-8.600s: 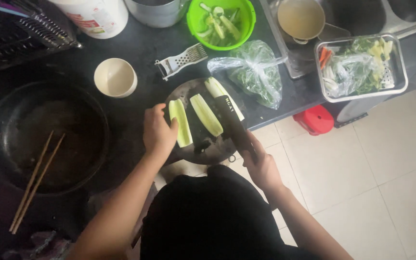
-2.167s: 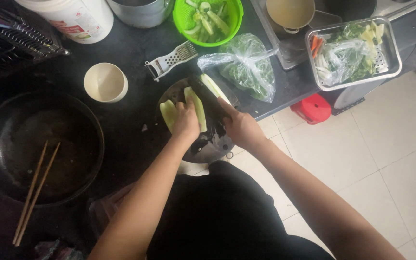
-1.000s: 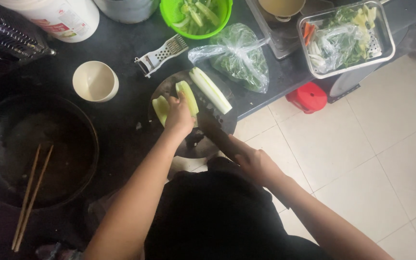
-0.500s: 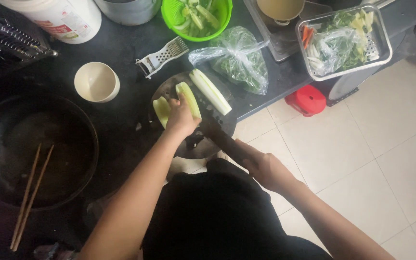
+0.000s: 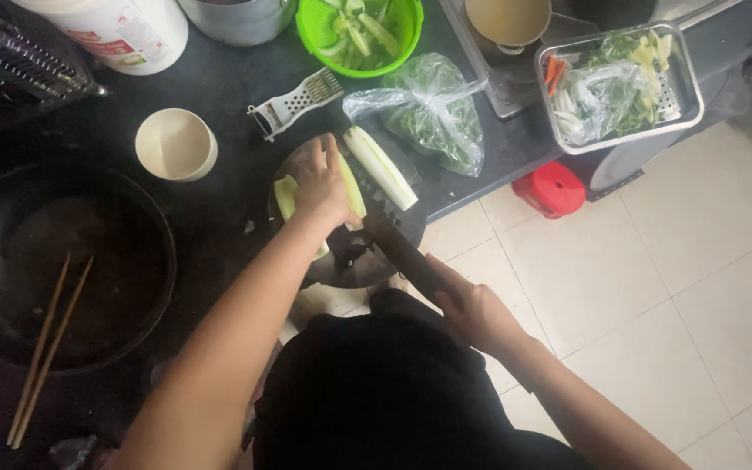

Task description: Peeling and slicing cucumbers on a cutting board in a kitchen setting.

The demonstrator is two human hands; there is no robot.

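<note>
Head view: left hand (image 5: 322, 181) presses flat on pale green halved cucumber strips (image 5: 287, 197), fingers together. Right hand (image 5: 472, 306) grips a dark kitchen knife (image 5: 398, 251), just right of the strips, which run away from the person.

Bare-armed person in a dark top, seen from above

The person's plain black top (image 5: 376, 392) fills the lower middle of the view — a soft, matt fabric with no print, no buttons and no seams that can be made out in the dim light. Both forearms are uncovered from the elbow down, so the sleeves are short or end out of view. The left hand (image 5: 322, 181) and the right hand (image 5: 472, 305) are bare — no gloves, no rings, no watch or bracelet visible at either wrist. Nails look short and unpainted, though the picture is too soft to be certain.
</note>
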